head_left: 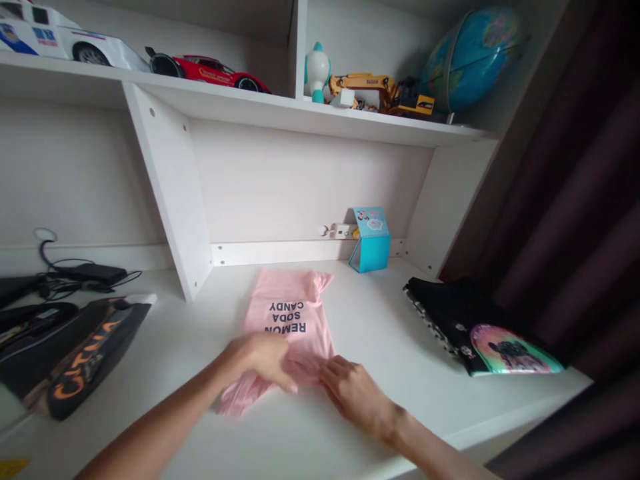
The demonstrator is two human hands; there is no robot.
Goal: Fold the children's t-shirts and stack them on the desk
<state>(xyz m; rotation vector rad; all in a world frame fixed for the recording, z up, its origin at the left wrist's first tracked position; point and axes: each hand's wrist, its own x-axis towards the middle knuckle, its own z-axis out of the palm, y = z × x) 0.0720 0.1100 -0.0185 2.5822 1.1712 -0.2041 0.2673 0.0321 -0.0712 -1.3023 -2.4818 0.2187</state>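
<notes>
A pink T-shirt (287, 287) with dark lettering, upside down from here, lies partly folded on the white desk. My left hand (267, 359) rests flat across the shirt just below the lettering, its fingers stretched out over the cloth. At the shirt's near right edge, my right hand (345, 383) has its fingers bent together on the fabric, pinching it. The cloth between the two hands is creased. A loose pink part sticks out to the near left, under my left forearm.
Folded dark clothes (450, 313) lie at the right, and a dark printed garment (90, 353) at the left beside a black power adapter (103, 272). A blue desk calendar (374, 250) stands at the back. The shelf (280, 107) above holds toy vehicles and a globe (473, 57).
</notes>
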